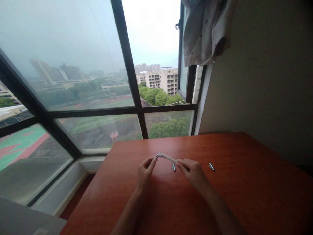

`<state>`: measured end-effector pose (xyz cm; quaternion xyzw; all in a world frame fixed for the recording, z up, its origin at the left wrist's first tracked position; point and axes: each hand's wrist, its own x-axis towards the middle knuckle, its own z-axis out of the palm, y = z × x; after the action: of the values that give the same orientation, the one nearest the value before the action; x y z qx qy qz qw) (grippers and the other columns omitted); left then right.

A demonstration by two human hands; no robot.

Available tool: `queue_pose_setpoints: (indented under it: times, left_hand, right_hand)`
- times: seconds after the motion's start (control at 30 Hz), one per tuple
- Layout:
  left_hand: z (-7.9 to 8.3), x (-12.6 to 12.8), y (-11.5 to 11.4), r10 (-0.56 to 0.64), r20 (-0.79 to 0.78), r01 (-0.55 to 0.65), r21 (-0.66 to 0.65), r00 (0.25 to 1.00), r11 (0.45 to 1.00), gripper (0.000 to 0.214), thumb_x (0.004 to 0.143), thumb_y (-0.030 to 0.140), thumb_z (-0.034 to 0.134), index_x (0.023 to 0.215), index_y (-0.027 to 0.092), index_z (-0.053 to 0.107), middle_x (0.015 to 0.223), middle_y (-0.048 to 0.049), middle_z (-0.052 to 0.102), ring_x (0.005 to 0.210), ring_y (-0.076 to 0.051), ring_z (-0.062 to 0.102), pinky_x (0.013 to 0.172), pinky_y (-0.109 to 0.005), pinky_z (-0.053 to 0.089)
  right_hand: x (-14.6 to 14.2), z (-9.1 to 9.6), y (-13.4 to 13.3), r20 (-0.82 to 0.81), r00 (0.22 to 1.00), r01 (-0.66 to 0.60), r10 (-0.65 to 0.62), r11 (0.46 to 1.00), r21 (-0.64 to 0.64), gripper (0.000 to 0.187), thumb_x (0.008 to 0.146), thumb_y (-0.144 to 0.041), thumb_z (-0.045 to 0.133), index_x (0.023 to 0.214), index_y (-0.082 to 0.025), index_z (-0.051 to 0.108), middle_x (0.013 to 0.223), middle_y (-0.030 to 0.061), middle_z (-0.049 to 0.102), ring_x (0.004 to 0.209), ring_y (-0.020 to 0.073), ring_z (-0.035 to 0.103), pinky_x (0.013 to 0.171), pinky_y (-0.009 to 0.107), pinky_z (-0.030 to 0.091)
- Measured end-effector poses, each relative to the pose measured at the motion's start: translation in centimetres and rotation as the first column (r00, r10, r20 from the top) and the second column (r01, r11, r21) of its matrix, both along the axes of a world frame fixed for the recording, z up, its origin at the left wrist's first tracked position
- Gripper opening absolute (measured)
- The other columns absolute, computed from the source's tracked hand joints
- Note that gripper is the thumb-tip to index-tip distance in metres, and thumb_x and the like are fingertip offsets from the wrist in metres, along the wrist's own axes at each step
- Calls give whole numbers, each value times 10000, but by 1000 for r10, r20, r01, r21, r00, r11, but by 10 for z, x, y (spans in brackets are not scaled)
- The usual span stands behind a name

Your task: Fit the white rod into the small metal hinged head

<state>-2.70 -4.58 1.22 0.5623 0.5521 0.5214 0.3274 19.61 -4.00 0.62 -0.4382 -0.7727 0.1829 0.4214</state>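
Observation:
Between my two hands, above the brown table (137, 150), is a slim pale razor handle (169, 158) with a silvery end. My right hand (192, 169) is closed round the handle's right end. My left hand (144, 173) pinches a small silvery piece (157, 155) that meets the handle's left end; whether the two are joined I cannot tell. A small dark and teal razor cartridge (173, 167) lies on the table just left of my right fingers. Farther right on the tabletop is a second razor cartridge (211, 166), touched by neither hand.
Behind the table stand dark-framed windows (140, 120), with one pane (184, 78) swung open. A grey curtain (207, 36) hangs bunched at the upper right beside a plain wall (251, 81). The table's left edge drops to a low white sill (66, 186).

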Motion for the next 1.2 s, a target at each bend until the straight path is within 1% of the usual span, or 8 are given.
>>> queue_pose_setpoints:
  times: [0.2,0.3,0.5,0.7,0.83,0.97,1.1,1.2]
  left_hand:
    - [-1,0,0,-5,4,5,-11,1000,1000,348,787,451,612,862,138,744,753,-41,690,709,-198,600,611,-240,420]
    - [0,0,0,0,17,0,-14,1000,1000,347,778,448,621,874,138,744,755,-41,692,709,-198,600,605,-238,416]
    - [0,1,0,8,18,-8,-4,1000,1000,359,777,456,617,861,132,749,750,-50,699,705,-202,602,614,-248,426]
    - [0,1,0,-5,3,5,-6,1000,1000,355,782,450,615,875,134,747,753,-49,696,719,-206,602,620,-249,429]
    - [1,0,0,14,3,-14,1,1000,1000,347,786,456,610,839,136,733,762,-45,690,716,-201,598,609,-241,421]
    - [-1,1,0,-40,-14,40,-11,999,999,348,796,459,601,826,138,734,749,-48,687,708,-198,590,611,-240,415]
    - [-1,4,0,-120,-24,119,-28,992,992,350,800,455,599,846,140,745,744,-50,684,688,-191,572,611,-242,404]
    - [0,6,-1,-142,-20,142,-30,990,989,352,798,456,601,838,135,740,712,-41,659,659,-177,543,594,-237,385]
  right_hand:
    - [0,1,-1,-5,1000,-18,18,1000,-18,276,920,-324,488,906,-191,729,805,67,716,707,182,640,651,255,432]
    - [0,1,-1,2,1000,-3,3,1000,-22,270,920,-322,489,914,-192,726,797,65,710,708,184,634,646,259,421]
    - [0,2,-2,20,999,-31,32,999,-39,282,925,-336,482,904,-194,725,791,65,709,692,179,625,644,255,417]
    - [0,1,-1,24,1000,17,-17,1000,-23,304,924,-350,475,894,-188,730,766,74,705,672,183,621,627,260,408]
    - [0,3,-2,4,1000,-30,30,999,-34,284,923,-334,483,903,-187,725,754,56,700,671,172,622,621,250,402]
    - [-1,3,-3,-3,999,-43,43,998,-38,280,922,-331,488,902,-186,726,740,50,697,654,166,619,612,245,397]
    - [-2,-1,0,-19,1000,-12,12,1000,-27,294,924,-335,477,899,-184,728,746,61,700,660,175,621,609,249,401]
    - [-1,-4,2,-37,999,16,-16,1000,-14,300,924,-337,476,910,-177,729,755,69,702,660,177,622,603,247,404]
